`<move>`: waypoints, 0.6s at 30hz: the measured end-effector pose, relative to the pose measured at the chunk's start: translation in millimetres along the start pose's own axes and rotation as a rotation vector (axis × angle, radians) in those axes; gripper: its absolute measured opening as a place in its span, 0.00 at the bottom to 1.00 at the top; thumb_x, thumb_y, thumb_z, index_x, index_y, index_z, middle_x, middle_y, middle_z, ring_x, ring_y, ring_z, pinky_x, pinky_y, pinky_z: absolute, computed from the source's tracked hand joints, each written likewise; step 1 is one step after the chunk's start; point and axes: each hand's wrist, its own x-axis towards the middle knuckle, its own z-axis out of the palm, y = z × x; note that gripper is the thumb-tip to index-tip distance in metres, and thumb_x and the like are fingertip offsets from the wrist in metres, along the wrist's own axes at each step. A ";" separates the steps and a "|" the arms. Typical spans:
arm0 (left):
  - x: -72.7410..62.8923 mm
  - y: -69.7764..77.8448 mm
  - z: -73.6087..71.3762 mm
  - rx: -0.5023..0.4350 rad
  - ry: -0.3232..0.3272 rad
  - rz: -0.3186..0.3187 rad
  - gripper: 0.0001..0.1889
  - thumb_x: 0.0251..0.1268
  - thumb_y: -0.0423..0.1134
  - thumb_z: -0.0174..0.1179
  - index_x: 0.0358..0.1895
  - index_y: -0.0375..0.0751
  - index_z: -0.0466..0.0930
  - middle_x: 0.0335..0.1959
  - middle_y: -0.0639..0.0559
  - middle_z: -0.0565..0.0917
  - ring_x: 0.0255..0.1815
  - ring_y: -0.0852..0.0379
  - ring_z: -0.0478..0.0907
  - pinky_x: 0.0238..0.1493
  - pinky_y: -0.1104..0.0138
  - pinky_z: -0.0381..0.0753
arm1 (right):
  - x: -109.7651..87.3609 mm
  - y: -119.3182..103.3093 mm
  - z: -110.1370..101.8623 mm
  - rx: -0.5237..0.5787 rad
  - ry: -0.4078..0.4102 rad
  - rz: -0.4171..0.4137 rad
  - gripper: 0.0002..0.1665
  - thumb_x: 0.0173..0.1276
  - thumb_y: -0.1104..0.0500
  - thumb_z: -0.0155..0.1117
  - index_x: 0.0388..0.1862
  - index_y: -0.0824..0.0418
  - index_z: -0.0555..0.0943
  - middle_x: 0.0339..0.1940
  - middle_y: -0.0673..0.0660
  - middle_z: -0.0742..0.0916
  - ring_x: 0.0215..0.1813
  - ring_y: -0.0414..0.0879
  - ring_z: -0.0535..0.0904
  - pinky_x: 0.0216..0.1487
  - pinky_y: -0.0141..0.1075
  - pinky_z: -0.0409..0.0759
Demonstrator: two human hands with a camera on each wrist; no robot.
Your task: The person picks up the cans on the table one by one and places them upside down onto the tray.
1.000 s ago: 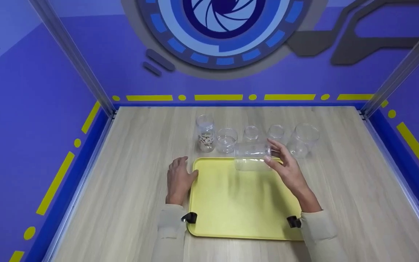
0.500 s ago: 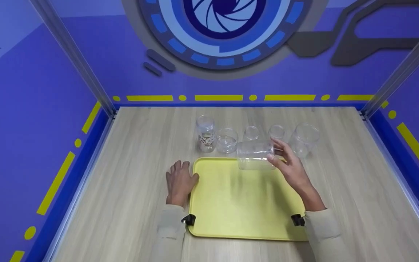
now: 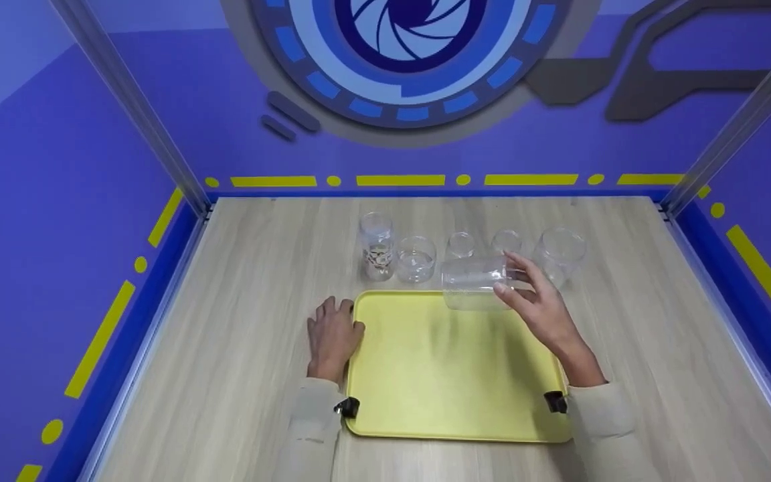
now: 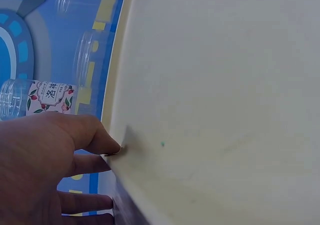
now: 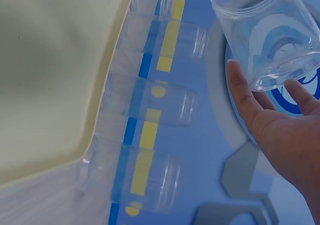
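Jar (image 3: 474,284), sideways, is held above tray (image 3: 452,381); long axis roughly left-right, mouth pointing left. Your right hand (image 3: 545,311), nearer, clamps its base; your left hand (image 3: 334,338), fingers spread, touches tray's left rim.

Soft shadow on the yellow tray (image 3: 412,402), white glints along the clear jar (image 3: 474,284)

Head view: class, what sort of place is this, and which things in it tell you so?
Probably a purpose-built booth or demonstration stand: printed panels enclose the table on three sides, with metal posts at the two far corners.
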 end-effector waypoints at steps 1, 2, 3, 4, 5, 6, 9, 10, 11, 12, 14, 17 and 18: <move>-0.4 0.1 -0.1 0.003 0.001 0.003 0.22 0.68 0.41 0.66 0.63 0.37 0.83 0.63 0.35 0.78 0.66 0.34 0.74 0.58 0.38 0.74 | 0.1 -0.4 -0.9 -0.009 0.003 -0.003 0.37 0.78 0.60 0.68 0.82 0.62 0.67 0.73 0.65 0.75 0.71 0.56 0.72 0.68 0.45 0.74; -0.6 0.0 -0.2 0.005 0.003 0.007 0.22 0.68 0.41 0.66 0.62 0.37 0.83 0.62 0.35 0.78 0.65 0.34 0.74 0.57 0.38 0.75 | 0.3 -0.7 -1.8 -0.017 0.004 -0.007 0.38 0.77 0.61 0.68 0.82 0.62 0.67 0.73 0.65 0.75 0.72 0.57 0.72 0.69 0.49 0.73; -0.7 0.0 -0.3 0.007 0.004 0.010 0.21 0.68 0.41 0.65 0.62 0.37 0.83 0.61 0.36 0.78 0.64 0.34 0.74 0.56 0.39 0.75 | 0.4 -1.2 -2.8 -0.024 0.006 -0.011 0.38 0.77 0.60 0.68 0.82 0.62 0.67 0.73 0.65 0.75 0.72 0.58 0.71 0.69 0.53 0.72; -0.8 -0.2 -0.3 0.009 0.004 0.012 0.21 0.68 0.41 0.65 0.62 0.37 0.83 0.60 0.36 0.78 0.64 0.35 0.74 0.55 0.39 0.75 | 0.6 -1.7 -3.7 -0.030 0.007 -0.015 0.38 0.77 0.61 0.68 0.82 0.62 0.67 0.73 0.65 0.75 0.72 0.58 0.71 0.69 0.55 0.72; -1.0 0.1 -0.7 0.009 0.003 0.013 0.21 0.69 0.41 0.65 0.62 0.38 0.83 0.60 0.36 0.78 0.63 0.35 0.74 0.55 0.39 0.75 | 1.2 -1.9 -4.4 -0.038 0.007 -0.018 0.38 0.77 0.61 0.69 0.82 0.62 0.67 0.73 0.65 0.75 0.72 0.59 0.71 0.69 0.57 0.72; -1.1 0.0 -0.8 0.006 0.003 0.012 0.21 0.69 0.41 0.65 0.62 0.38 0.83 0.60 0.36 0.78 0.64 0.35 0.74 0.55 0.39 0.75 | 1.7 -2.2 -5.1 -0.045 0.008 -0.021 0.38 0.77 0.61 0.69 0.82 0.62 0.67 0.72 0.64 0.75 0.72 0.59 0.71 0.69 0.57 0.72; -2.2 0.1 -1.6 -0.006 -0.003 0.007 0.21 0.69 0.40 0.66 0.62 0.38 0.83 0.64 0.35 0.77 0.66 0.34 0.73 0.58 0.37 0.74 | 3.5 -1.8 -7.5 -0.081 0.010 -0.029 0.39 0.76 0.63 0.69 0.82 0.64 0.67 0.72 0.66 0.74 0.72 0.61 0.71 0.67 0.57 0.74; -2.8 0.1 -2.0 -0.009 -0.006 0.006 0.21 0.69 0.40 0.66 0.62 0.38 0.83 0.65 0.34 0.77 0.67 0.34 0.73 0.59 0.37 0.74 | 4.1 -1.7 -8.4 -0.099 0.010 -0.031 0.40 0.76 0.63 0.70 0.82 0.64 0.66 0.72 0.66 0.74 0.71 0.61 0.71 0.66 0.56 0.75; -3.5 0.2 -2.3 -0.012 -0.010 0.005 0.21 0.69 0.40 0.66 0.62 0.37 0.83 0.66 0.34 0.76 0.68 0.34 0.72 0.59 0.36 0.74 | 4.5 -1.9 -9.4 -0.118 0.011 -0.032 0.40 0.76 0.62 0.70 0.82 0.64 0.67 0.72 0.66 0.74 0.71 0.61 0.71 0.64 0.56 0.76; -4.2 0.2 -2.6 -0.015 -0.013 0.005 0.22 0.68 0.40 0.66 0.63 0.37 0.82 0.66 0.34 0.76 0.68 0.34 0.72 0.60 0.36 0.73 | 4.9 -2.2 -10.6 -0.133 0.012 -0.035 0.40 0.76 0.62 0.70 0.82 0.64 0.67 0.72 0.67 0.74 0.70 0.61 0.72 0.64 0.56 0.77; -5.7 0.0 -3.0 -0.018 -0.018 0.007 0.22 0.68 0.40 0.66 0.63 0.37 0.82 0.67 0.34 0.76 0.68 0.33 0.72 0.60 0.36 0.73 | 5.8 -2.7 -13.1 -0.171 0.016 -0.034 0.39 0.76 0.60 0.70 0.82 0.62 0.67 0.72 0.67 0.74 0.69 0.61 0.73 0.61 0.56 0.79; -7.1 -0.4 -3.5 -0.017 -0.025 0.011 0.22 0.68 0.40 0.65 0.63 0.37 0.82 0.66 0.35 0.76 0.67 0.34 0.72 0.60 0.36 0.73 | 7.5 -2.8 -16.8 -0.223 0.019 -0.034 0.39 0.76 0.56 0.71 0.82 0.60 0.68 0.71 0.67 0.73 0.69 0.61 0.73 0.61 0.59 0.78; -7.3 -0.4 -3.7 -0.017 -0.026 0.012 0.22 0.68 0.41 0.65 0.63 0.37 0.82 0.65 0.35 0.76 0.67 0.34 0.72 0.60 0.36 0.73 | 8.3 -2.5 -17.9 -0.237 0.020 -0.034 0.39 0.76 0.56 0.71 0.82 0.60 0.68 0.71 0.68 0.73 0.70 0.61 0.72 0.62 0.60 0.77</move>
